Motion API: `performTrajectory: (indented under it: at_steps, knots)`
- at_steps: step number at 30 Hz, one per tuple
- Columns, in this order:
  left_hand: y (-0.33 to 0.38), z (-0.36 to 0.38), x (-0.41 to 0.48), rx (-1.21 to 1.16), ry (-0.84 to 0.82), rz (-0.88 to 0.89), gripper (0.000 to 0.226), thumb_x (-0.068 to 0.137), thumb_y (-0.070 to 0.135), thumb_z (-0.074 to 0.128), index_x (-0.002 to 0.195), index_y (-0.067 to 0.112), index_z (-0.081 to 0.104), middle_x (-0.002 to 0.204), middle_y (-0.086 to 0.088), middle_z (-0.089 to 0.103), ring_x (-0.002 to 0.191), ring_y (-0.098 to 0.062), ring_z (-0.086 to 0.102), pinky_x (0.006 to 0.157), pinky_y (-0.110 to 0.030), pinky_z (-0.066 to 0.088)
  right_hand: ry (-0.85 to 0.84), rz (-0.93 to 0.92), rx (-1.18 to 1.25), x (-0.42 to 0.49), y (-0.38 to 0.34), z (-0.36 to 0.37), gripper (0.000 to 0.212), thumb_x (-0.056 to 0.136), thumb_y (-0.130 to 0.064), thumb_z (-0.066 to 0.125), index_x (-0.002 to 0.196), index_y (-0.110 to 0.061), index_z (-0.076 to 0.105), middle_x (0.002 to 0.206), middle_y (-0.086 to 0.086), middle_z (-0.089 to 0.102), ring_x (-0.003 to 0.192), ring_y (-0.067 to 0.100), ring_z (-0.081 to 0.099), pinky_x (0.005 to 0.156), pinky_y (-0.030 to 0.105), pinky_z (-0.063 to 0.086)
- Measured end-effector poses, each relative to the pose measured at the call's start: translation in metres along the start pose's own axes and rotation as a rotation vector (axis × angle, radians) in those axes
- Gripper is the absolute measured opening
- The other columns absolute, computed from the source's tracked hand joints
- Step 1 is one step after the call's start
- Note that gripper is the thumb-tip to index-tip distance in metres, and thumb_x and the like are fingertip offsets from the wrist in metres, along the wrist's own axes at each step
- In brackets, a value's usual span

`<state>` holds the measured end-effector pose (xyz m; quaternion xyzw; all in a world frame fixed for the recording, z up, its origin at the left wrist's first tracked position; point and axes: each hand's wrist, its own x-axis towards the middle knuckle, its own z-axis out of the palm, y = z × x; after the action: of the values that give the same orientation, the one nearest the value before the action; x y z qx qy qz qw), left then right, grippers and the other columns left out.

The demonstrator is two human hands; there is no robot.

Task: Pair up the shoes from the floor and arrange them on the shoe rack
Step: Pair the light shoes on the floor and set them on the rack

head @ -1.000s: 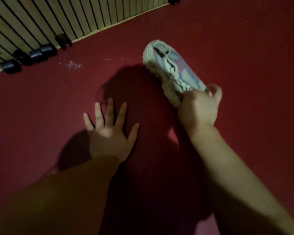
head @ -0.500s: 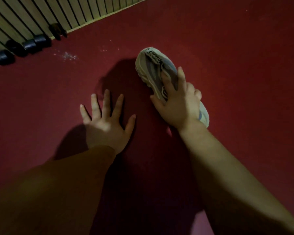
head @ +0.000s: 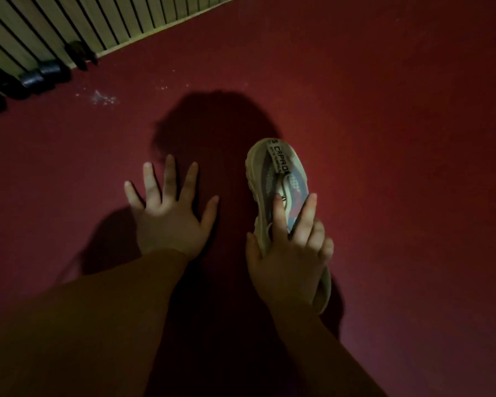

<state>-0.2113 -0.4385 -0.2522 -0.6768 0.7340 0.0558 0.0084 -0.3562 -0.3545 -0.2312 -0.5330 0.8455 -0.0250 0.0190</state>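
Gripping loosely over the sneaker (head: 278,179) with right hand (head: 287,259), fingers draped, now dragging it nearer along the floor (head: 413,167); left hand (head: 169,219) splayed flat beside the sneaker, holding nothing; pairing pending.

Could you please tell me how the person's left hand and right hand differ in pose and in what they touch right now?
The left hand lies flat on the red floor with fingers spread, holding nothing; the right hand rests on the sneaker, fingers laid along its upper and thumb at its side. The left hand sits apart from the sneaker; the right hand covers its heel end. Both point away from the person, palms down.
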Motion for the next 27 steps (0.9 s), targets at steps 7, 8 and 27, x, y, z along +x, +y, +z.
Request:
performTrajectory:
  at_steps: [7,8,27]
  knots:
    - [0.001,-0.001,-0.002,-0.019,0.020,0.017,0.069,0.089,0.065,0.019,0.148,0.030,0.025,0.158,-0.006,0.017,0.145,-0.036,0.007,0.112,-0.060,0.002,0.033,-0.017,0.079,0.000,0.003,0.005,0.069,0.078,-0.056,0.049,0.139,-0.025,0.038,0.150,0.021,0.029,0.120,0.035,0.046,0.095,0.050,0.035]
    - [0.001,-0.003,-0.002,-0.008,-0.003,0.008,0.069,0.089,0.066,0.017,0.149,0.032,0.021,0.158,-0.005,0.014,0.145,-0.034,0.003,0.113,-0.059,0.000,0.041,-0.025,0.089,0.000,0.003,0.005,0.068,0.078,-0.056,0.050,0.138,-0.024,0.039,0.150,0.021,0.030,0.120,0.035,0.047,0.095,0.049,0.035]
    - [-0.105,-0.067,-0.152,0.052,-0.434,-0.012,0.081,0.089,0.062,0.038,0.150,0.032,-0.006,0.157,-0.007,-0.018,0.142,-0.031,-0.023,0.114,-0.045,-0.012,-0.157,-0.060,0.035,0.001,0.002,-0.020,0.078,0.085,-0.066,0.036,0.150,-0.031,0.009,0.157,0.017,-0.007,0.134,0.043,0.021,0.109,0.055,0.016]
